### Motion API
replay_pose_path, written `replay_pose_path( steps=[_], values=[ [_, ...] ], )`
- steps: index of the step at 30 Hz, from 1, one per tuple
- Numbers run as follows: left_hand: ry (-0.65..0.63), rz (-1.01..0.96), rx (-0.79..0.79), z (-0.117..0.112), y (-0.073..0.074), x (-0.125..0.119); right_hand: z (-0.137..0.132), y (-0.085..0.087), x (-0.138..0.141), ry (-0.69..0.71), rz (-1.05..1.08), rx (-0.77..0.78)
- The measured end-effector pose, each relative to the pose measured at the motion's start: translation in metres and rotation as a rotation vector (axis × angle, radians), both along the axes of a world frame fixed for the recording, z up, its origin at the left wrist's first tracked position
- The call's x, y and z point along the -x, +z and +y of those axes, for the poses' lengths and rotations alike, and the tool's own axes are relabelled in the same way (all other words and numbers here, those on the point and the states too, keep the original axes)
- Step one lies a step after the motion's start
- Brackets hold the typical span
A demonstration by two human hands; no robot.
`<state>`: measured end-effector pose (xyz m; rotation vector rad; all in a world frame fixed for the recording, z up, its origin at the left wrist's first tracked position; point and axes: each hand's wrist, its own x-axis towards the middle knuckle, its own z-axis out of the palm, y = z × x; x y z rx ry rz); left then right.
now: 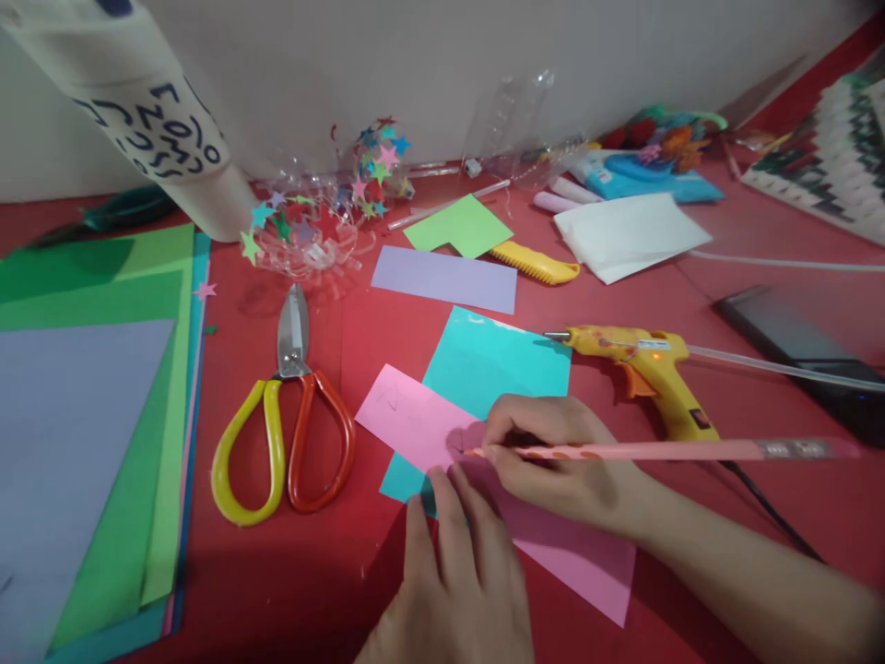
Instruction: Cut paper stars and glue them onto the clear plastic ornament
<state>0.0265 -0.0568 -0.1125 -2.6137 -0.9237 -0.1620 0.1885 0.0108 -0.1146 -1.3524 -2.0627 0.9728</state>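
My right hand (560, 461) is closed round a pink pencil (664, 451), whose tip touches a pink paper strip (415, 420). A small triangle outline is drawn near the strip's left end. My left hand (456, 572) lies flat with fingers stretched, pressing the strip's near edge. The pink strip lies over a turquoise sheet (501, 364) on the red table (277, 572).
Scissors (294, 415) with yellow and orange handles lie left of the papers. A yellow glue gun (643, 369) sits to the right, its cord running off. A stack of coloured sheets (89, 415) fills the left. Purple paper (446, 278), green paper (460, 226), a yellow cutter (543, 263) and a dark phone (802, 346) lie beyond.
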Motion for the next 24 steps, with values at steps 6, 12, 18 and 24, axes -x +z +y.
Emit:
replay_pose_path(
  steps=[6,12,18,24],
  values=[
    [0.001,-0.006,-0.003,0.0015,0.0,-0.0008,-0.0001,0.0,0.0001,0.004,-0.011,-0.026],
    [0.0,-0.004,0.01,0.0006,-0.0007,-0.0009,0.0007,0.0038,0.0012,-0.008,0.039,0.003],
    [0.005,0.005,0.018,-0.0004,-0.0017,-0.0003,-0.0001,0.0043,0.0006,-0.009,0.029,0.015],
    [0.022,0.003,0.022,-0.0006,-0.0018,-0.0009,0.0003,0.005,-0.0001,-0.013,0.032,0.026]
  ],
)
